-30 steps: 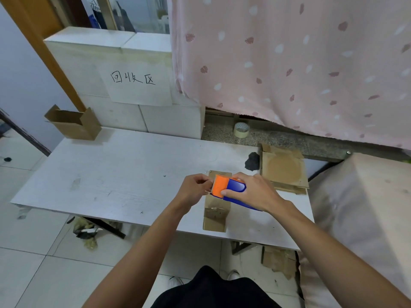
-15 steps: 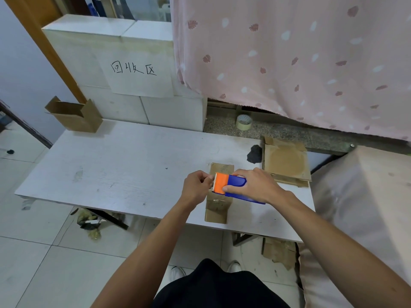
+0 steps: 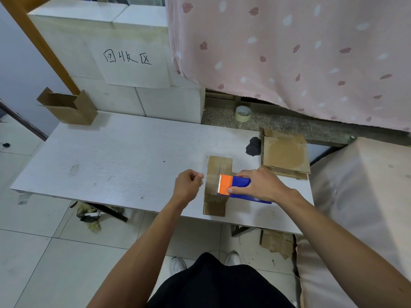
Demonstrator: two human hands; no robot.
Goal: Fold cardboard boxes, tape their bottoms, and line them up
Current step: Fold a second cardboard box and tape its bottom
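My right hand grips the tape dispenser over the box at the front edge of the counter, left hand pinching the tape. I'd pull it taut and centre it on the seam.

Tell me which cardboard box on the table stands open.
The far-left corner box, flaps up. The box under the tape dispenser shows no opening; the stack beside it lies flat.

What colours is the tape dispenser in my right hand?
The tape dispenser is orange at the toothed end with a blue body; the head view shows it.
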